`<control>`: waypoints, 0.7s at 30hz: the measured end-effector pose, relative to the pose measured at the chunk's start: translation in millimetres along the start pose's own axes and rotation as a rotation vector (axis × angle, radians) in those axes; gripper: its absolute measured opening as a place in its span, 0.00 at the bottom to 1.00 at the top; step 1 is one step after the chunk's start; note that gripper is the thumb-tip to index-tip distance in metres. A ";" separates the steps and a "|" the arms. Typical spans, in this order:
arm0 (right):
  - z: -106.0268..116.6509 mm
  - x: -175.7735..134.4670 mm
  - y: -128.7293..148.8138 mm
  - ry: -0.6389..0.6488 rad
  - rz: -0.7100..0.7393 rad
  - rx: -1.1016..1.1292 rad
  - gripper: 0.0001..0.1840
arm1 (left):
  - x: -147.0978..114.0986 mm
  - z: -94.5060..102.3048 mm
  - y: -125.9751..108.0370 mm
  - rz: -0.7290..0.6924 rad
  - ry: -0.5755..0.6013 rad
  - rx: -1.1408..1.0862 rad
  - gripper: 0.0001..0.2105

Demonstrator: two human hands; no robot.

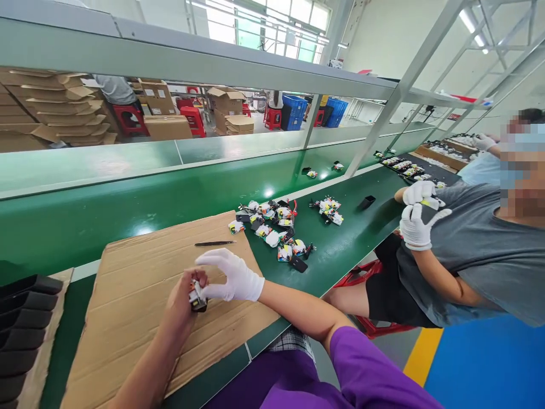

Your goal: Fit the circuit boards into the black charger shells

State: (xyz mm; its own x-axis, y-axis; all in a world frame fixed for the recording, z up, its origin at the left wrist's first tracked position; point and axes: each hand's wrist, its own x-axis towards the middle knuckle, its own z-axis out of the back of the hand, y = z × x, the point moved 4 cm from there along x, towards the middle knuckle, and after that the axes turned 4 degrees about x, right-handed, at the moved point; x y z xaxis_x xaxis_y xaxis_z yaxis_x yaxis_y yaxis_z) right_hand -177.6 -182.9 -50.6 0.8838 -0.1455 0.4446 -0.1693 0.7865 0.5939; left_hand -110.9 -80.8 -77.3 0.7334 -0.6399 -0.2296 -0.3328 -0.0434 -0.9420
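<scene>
My left hand point(184, 295), bare, is closed around a small circuit board assembly point(197, 297) with white and black parts, held over a cardboard sheet point(140, 295). My right hand point(234, 276), in a white glove, arches beside it with thumb and fingers apart. The right thumb tip reaches the assembly's edge; whether it presses on it I cannot tell. Behind the hands, black tweezers point(215, 243) lie on the cardboard. A pile of similar circuit boards point(272, 224) with white, yellow and black parts lies right of the sheet.
Black housings point(25, 318) stand in a row at the left. Another small group of boards point(328, 210) and a black case point(366, 202) lie further right on the green bench point(327, 261). A co-worker with gloved hands point(419, 221) sits at the right. A metal shelf beam point(213, 62) crosses above.
</scene>
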 end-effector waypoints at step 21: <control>3.2 -0.9 -36.2 -0.329 -0.686 1.188 0.34 | 4.6 66.5 -18.7 -0.269 -0.029 1.014 0.25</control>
State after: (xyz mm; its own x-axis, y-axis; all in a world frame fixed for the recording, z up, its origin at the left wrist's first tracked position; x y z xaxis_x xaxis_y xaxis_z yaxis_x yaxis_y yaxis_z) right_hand -173.6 -213.1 -70.3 0.8265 -0.5492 -0.1235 -0.1607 -0.4405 0.8832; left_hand -61.9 -31.9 -77.0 0.7278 -0.6853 0.0246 0.4861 0.4903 -0.7234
